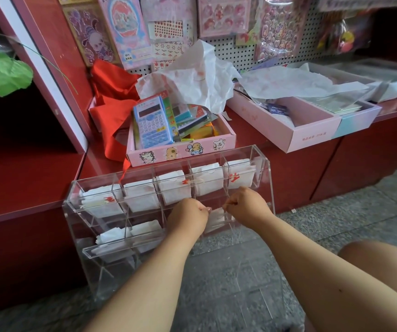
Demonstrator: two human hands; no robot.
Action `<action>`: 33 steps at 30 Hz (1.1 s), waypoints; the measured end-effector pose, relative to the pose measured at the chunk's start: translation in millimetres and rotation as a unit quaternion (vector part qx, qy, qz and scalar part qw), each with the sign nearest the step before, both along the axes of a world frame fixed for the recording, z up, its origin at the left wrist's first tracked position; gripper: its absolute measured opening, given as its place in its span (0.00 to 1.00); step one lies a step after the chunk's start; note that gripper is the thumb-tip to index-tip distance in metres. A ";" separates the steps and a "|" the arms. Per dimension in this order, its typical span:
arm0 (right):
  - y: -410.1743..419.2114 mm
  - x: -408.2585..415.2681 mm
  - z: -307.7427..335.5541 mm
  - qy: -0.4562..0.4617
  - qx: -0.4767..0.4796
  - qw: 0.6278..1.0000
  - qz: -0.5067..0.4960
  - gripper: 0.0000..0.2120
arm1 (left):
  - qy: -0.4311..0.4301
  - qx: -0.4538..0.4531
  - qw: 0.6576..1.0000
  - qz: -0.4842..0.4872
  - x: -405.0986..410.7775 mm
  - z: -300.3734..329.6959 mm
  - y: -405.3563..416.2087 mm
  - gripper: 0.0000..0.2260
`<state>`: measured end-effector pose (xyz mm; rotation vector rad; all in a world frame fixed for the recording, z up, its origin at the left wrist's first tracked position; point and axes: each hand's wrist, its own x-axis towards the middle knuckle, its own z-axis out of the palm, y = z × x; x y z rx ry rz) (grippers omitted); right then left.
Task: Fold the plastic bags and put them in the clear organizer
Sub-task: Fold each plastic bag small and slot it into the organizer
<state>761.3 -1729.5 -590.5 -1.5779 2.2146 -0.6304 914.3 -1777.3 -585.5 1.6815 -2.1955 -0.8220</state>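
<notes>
Both hands, the left [189, 218] and right [246, 204], have curled fingers pinching a folded white bag [215, 219], thin and crinkly, held between them at a lower-row slot of the organizer [270, 178]. Forearms reach forward, knuckles up. The organizer is clear rigid acrylic, boxy, with divided slots, standing on the floor [348, 212] against a red shelf [24, 173]; more folded bags [174, 188] fill its top row.
</notes>
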 end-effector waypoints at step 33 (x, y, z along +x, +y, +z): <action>-34.7 17.8 104.1 -0.033 -0.220 0.975 -0.031 0.11 | 0.222 -0.204 0.953 0.018 21.9 106.3 -46.1 0.11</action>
